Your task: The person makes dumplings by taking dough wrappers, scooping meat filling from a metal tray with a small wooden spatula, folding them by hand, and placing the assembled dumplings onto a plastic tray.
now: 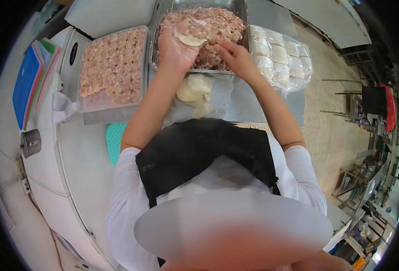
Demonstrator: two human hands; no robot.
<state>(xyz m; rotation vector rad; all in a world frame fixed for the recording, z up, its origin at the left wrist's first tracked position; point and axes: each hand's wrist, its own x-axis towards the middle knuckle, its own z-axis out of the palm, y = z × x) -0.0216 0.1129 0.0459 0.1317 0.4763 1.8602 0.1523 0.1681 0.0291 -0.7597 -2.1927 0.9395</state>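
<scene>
Over the metal pan, my left hand [176,50] is turned palm up, cupped under a round dumpling wrapper [191,40] with ground meat on it. My right hand [235,58] is closed in a pinch close to the wrapper's right edge; what its fingers hold is too small to make out. Pink ground meat [228,27] fills much of the deep metal pan [202,71] below both hands. Several loose pale wrappers [195,90] lie on the table in front of the pan.
On the left, a plastic tray [101,100] holds rows of filled dumplings [113,61]. A clear bag [283,58] of stacked wrappers lies right of the pan. The metal table [253,106] ends near my apron. Racks [362,108] stand far right.
</scene>
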